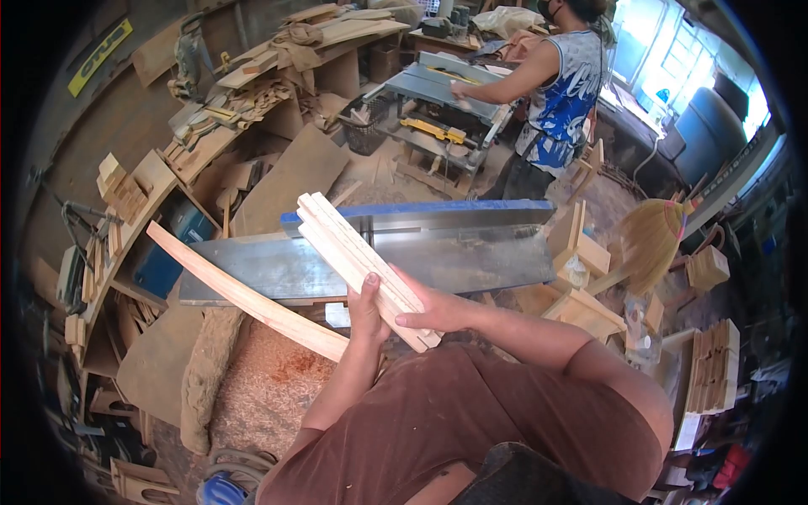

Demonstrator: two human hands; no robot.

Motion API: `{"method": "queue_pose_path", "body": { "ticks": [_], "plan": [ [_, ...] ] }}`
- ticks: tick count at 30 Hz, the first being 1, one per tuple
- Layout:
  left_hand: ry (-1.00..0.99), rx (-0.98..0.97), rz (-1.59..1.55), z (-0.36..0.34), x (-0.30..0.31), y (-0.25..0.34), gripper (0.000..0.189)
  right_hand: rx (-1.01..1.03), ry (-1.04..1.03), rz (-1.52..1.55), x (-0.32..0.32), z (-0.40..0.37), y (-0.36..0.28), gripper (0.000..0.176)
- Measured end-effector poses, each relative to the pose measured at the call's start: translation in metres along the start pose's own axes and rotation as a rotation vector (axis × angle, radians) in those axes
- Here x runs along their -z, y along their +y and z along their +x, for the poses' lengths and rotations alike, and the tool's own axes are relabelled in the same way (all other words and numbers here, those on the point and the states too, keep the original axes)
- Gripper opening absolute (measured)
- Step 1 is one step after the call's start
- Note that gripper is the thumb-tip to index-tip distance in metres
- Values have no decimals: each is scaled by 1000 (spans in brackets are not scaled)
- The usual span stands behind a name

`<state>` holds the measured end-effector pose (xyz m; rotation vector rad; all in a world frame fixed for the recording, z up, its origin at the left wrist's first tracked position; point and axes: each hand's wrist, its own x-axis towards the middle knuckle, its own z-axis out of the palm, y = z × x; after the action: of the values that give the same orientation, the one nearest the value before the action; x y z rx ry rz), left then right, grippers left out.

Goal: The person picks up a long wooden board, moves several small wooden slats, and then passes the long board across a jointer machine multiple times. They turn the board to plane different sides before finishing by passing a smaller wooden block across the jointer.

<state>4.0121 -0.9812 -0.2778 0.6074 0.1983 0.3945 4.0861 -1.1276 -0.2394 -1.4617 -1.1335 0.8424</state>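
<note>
Above the near side of the jointer [471, 257], the wooden strips [349, 252] look stiff, light, apt to slide apart — best squeezed mid-length; the left hand [365, 320] grasps their side, the right hand [438, 310] their lower end, fingers curled.

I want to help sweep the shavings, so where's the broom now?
In the head view, the broom is on the right side, beside some pale wooden pieces, past the right end of the long metal machine bed.

Grooved pale wooden strips [358, 265] lie bundled, tilted, in both hands [396, 311].
</note>
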Motion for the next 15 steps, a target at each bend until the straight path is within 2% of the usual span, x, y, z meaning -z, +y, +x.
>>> {"method": "queue_pose_path", "body": {
  "ticks": [15],
  "plan": [
    [17, 9, -2, 4, 3, -2, 71, 9, 10, -6, 2, -1, -4, 100]
  ]
}}
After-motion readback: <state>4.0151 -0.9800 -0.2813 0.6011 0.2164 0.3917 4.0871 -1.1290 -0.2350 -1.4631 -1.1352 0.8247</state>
